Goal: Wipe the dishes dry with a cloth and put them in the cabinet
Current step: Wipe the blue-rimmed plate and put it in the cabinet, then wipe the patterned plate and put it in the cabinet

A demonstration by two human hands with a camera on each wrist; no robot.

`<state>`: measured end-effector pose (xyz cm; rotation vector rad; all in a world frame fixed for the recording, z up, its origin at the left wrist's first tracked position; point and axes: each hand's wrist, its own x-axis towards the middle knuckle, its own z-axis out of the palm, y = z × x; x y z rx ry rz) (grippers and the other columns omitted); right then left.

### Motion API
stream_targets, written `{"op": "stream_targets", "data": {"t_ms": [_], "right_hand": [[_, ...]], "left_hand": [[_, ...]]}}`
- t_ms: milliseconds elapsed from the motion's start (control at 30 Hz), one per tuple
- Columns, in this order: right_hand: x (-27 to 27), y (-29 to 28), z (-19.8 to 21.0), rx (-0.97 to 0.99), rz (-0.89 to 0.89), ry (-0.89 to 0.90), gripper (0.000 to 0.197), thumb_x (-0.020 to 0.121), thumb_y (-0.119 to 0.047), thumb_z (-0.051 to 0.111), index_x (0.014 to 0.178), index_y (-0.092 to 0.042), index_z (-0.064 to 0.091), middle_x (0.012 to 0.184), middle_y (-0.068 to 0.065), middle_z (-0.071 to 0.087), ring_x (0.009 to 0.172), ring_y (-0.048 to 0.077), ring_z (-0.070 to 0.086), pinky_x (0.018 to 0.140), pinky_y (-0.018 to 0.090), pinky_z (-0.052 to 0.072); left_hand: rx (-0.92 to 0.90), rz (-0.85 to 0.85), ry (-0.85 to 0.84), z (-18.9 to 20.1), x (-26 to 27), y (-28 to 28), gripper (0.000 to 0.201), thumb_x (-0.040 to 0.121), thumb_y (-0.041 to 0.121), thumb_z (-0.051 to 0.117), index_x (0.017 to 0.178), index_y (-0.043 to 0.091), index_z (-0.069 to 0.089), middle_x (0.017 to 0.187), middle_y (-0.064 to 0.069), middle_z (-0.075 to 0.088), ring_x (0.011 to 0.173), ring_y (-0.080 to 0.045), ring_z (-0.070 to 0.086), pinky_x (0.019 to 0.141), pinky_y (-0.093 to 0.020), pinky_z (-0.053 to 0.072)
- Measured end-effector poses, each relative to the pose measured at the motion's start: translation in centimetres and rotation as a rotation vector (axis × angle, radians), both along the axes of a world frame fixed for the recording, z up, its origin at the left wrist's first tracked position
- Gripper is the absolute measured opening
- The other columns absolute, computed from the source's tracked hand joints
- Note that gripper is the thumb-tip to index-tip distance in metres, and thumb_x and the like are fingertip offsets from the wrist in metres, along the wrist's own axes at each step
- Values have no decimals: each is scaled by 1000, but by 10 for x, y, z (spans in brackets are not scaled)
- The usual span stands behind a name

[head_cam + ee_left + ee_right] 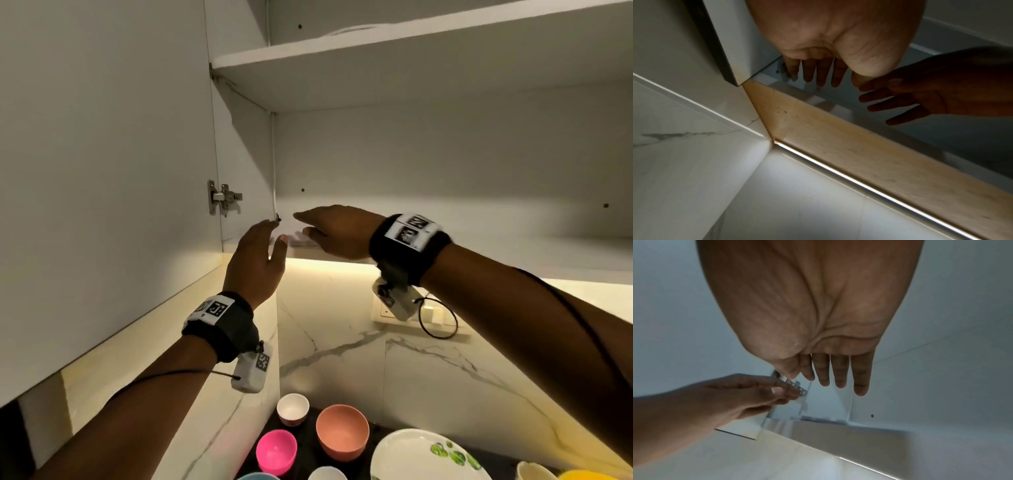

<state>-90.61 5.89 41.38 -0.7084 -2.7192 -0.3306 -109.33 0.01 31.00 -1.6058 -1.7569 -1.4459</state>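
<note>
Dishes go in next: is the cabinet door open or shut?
Open: the cabinet door is swung left on its hinge, baring the shelves.

head: dim, warm glow under the cabinet (445, 154) at 6 o'clock, edges bowed | left wrist: light strip (859, 183) glares toward 5 o'clock, right hand (941, 97) a dark silhouette at 3 o'clock | right wrist: flat bluish light, left hand (715, 402) motion-blurred at 8 o'clock

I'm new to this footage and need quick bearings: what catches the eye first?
The left hand and right hand hover, fingers straight, at the lower-left corner of the open white wall cabinet. Below, on the dark counter, a salmon bowl and a bright pink bowl sit beside a white plate with green leaves.
</note>
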Motion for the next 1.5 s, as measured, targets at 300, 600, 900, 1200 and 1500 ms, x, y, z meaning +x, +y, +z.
{"op": "stream_targets", "data": {"t_ms": [300, 600, 900, 1200, 1500], "right_hand": [[151, -82, -114, -22, 58, 366, 51, 111, -44, 42, 157, -23, 47, 160, -5, 50, 146, 13, 47, 117, 36, 43], [292, -169, -217, -220, -151, 466, 42, 108, -35, 55, 146, -20, 60, 154, -9, 56, 141, 7, 53, 108, 26, 49], [484, -271, -257, -268, -338, 534, 41, 105, -28, 63, 145, -21, 60, 155, -13, 53, 144, 4, 49, 111, 31, 48], [654, -361, -275, -299, -528, 492, 45, 106, -34, 63, 150, -26, 55, 157, -18, 49, 146, 2, 45, 112, 37, 50], [757, -390, -284, -240, -678, 471, 48, 108, -39, 59, 154, -29, 50, 160, -20, 45, 149, -5, 36, 117, 27, 43]], "left_hand": [[32, -278, 28, -62, 81, -85, 39, 105, 41, 53, 137, 22, 62, 139, 12, 63, 128, -6, 57, 105, -14, 40], [-240, -515, -55, -143, 197, -112, 36, 99, 44, 57, 131, 30, 66, 138, 19, 63, 127, 2, 56, 106, -23, 42], [-310, -720, -45, -180, 355, -147, 26, 99, 43, 59, 122, 37, 68, 130, 26, 66, 124, 5, 60, 101, -20, 47], [-300, -904, -104, -201, 535, -183, 21, 98, 29, 70, 117, 24, 74, 130, 13, 70, 112, 8, 65, 95, -9, 45], [-366, -995, -32, -199, 660, -177, 32, 98, 52, 66, 121, 32, 73, 125, 22, 69, 113, -7, 68, 82, -27, 57]]}}
